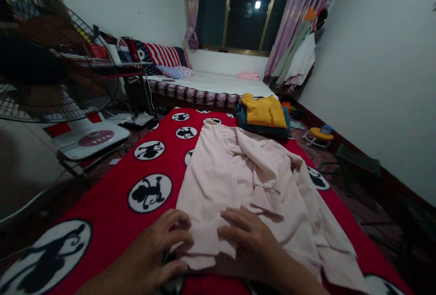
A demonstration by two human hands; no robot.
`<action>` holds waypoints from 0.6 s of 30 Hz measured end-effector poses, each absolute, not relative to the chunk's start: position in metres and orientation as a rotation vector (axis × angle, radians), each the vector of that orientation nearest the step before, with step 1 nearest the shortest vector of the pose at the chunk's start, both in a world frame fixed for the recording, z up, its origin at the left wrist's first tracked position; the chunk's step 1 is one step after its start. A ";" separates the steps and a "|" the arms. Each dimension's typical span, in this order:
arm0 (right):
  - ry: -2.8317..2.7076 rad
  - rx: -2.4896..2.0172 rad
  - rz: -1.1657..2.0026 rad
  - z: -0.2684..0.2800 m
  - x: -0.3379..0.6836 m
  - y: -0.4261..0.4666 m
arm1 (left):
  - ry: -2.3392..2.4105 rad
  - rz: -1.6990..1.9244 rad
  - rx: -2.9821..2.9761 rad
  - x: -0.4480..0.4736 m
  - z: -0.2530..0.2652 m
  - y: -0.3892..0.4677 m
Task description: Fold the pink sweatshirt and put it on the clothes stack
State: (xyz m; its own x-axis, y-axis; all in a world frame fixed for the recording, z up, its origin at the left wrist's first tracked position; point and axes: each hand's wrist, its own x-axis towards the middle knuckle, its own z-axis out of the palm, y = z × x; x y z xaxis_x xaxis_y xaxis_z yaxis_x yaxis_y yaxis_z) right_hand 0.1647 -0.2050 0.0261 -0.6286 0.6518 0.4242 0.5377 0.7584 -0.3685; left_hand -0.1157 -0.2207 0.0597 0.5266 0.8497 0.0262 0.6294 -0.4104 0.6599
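One pink garment [218, 177], one fan [51, 61]

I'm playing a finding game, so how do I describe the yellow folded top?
Find the red cover with white circles. Near its far end, past the pale pink garment, is a folded pile. The yellow top lies uppermost, its dark lettering showing, unlike the teal cloth beneath.

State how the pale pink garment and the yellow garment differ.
The pale pink garment lies mostly spread out; the yellow garment is folded. The yellow garment shows lettering; the pale pink garment shows none. The pale pink garment lies nearer the camera than the yellow garment. Both are cloth.
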 end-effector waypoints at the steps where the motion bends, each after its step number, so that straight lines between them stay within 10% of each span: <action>1: -2.400 -0.913 0.291 0.025 0.164 -0.204 | 1.211 0.490 2.191 -0.114 0.058 -0.221; 18: -2.317 -1.060 0.616 0.064 0.168 -0.190 | 1.271 0.623 2.300 -0.070 0.054 -0.208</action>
